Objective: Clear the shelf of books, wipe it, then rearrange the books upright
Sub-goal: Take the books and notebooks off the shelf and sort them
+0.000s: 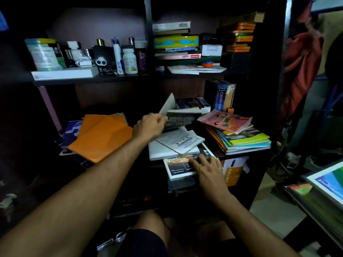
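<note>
At centre frame my left hand (150, 127) pinches a thin grey book (181, 115), light and floppy, best gripped along its spine; my right hand (206, 166) lies flat, fingers straight, on a stiffer dark-covered book (178, 167) at the shelf (220, 154) edge; one orange folder (102, 136) left, one dictionary (220, 97) upright behind.

Two hands (150, 127) (209, 171) — one dictionary (220, 97), one orange folder (102, 136).

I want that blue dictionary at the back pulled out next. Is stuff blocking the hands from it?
Yes. The blue dictionary stands upright at the back. The pink-covered book stack lies in front of it, and the dark books that the left hand grips lie beside it.
</note>
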{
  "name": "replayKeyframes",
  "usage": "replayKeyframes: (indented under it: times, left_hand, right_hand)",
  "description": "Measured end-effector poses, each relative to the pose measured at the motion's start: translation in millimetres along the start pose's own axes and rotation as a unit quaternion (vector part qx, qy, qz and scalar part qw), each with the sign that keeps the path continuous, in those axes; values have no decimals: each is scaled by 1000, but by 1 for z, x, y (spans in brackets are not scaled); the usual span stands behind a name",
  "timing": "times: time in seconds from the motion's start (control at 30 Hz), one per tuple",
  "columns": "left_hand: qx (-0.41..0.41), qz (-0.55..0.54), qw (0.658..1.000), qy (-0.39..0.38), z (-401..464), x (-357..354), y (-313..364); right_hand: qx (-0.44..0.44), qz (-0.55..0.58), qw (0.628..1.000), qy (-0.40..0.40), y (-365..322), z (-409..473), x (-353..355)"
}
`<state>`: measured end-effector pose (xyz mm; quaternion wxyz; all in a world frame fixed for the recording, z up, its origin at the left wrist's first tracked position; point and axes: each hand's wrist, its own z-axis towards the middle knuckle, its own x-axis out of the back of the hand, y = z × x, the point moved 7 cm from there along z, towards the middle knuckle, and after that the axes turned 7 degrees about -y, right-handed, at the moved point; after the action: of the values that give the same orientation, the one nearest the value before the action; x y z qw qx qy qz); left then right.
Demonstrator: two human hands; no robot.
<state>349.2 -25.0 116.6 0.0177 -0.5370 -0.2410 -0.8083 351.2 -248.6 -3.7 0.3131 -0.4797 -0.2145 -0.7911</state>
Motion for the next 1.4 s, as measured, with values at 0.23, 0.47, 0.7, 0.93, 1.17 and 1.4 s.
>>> replayKeyframes:
  times: [0.23,0.47,0.7,0.93,1.17,1.4]
  left_hand:
    - [-74,-19,995,61,12,9,-20]
    - [-307,60,930,-192,-35,-60,-11]
    - [-171,20,984,-57,-78,-45,-81]
    - [-71,62,994,47,-81,-42,-89]
    - [-262,-27,965,-4,-102,-45,-54]
    - [-290,-13,957,10,-94,-36,-36]
  right_hand:
    - [94,39,994,-27,-20,25,7]
    - [81,46,992,-84,-20,35,-23]
    - [65,137,988,-15,-19,29,-20]
    - [68,81,994,-34,-21,24,-11]
    - [97,10,990,-100,-17,21,10]
    - [147,-36,981,-125,15,63,89]
